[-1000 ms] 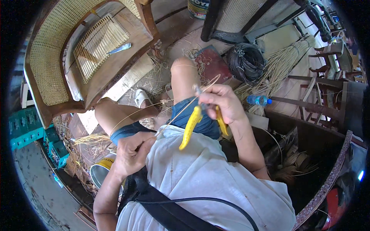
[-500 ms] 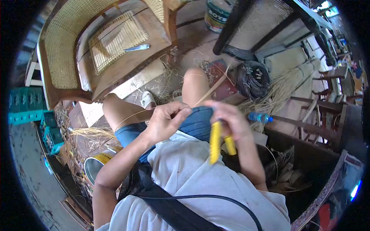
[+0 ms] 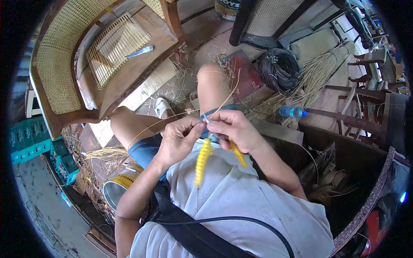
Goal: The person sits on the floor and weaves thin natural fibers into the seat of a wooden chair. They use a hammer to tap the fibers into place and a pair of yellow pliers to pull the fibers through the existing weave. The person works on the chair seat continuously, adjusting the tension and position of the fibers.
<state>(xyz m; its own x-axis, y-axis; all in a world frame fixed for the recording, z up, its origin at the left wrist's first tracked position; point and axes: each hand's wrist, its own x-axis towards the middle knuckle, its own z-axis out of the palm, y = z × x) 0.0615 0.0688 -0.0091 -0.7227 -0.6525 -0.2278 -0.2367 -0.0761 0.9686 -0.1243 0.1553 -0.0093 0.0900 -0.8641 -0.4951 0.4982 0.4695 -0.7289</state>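
Observation:
My right hand (image 3: 234, 129) holds pliers with yellow handles (image 3: 202, 161), jaws pointing left toward my other hand. My left hand (image 3: 180, 139) pinches a thin cane strand (image 3: 148, 127) right at the plier jaws. The strand runs left over my thigh and another end curves up past my knee (image 3: 211, 81). Both hands meet above my lap, just over my blue shorts and white shirt.
A wooden chair (image 3: 64, 56) with a woven cane back lies tipped at the upper left, a blade (image 3: 140, 51) resting on its partly woven seat. A dark wire coil (image 3: 279, 69), pale cane bundles (image 3: 318, 73), a blue bottle (image 3: 292, 112) and a metal tin (image 3: 118, 187) surround me.
My left hand rose from my lap to meet the right hand. The pliers swung from hanging down to lying level, jaws now at the strand between both hands.

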